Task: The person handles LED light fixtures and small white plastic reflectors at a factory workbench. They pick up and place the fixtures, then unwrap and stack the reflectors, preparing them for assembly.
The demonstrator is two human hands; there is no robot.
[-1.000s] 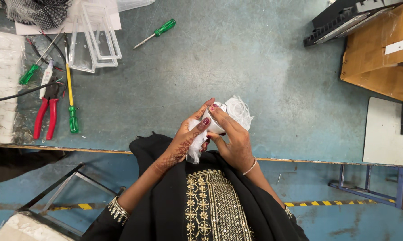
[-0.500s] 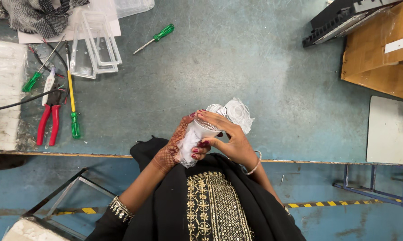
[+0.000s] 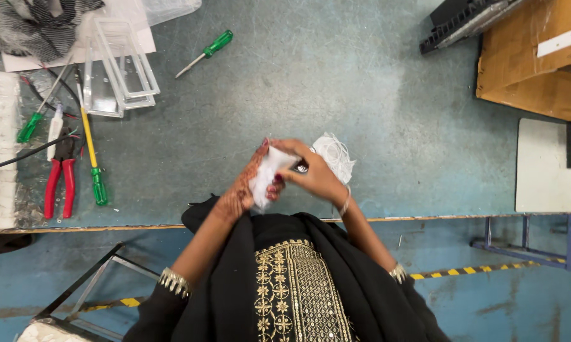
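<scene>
Both of my hands hold one small white wrapped object (image 3: 266, 174) just above the near edge of the grey-green worktable (image 3: 336, 88). My left hand (image 3: 247, 187) cups it from the left and below. My right hand (image 3: 314, 177) grips it from the right, fingers curled over its top. A bundle of thin white wire or mesh (image 3: 335, 155) sticks out behind my right hand. A small dark part shows between my fingers, too small to tell what it is.
At the far left lie red-handled pliers (image 3: 59, 183), a yellow-and-green screwdriver (image 3: 90, 155) and another green screwdriver (image 3: 32, 123). Clear plastic frames (image 3: 121, 69) and a green screwdriver (image 3: 204, 53) lie farther back. Cardboard boxes (image 3: 539, 57) stand at the right.
My hands have turned the white object and drawn closer together, shifting slightly left. My right hand now covers its top more. The tools on the table have not moved.
</scene>
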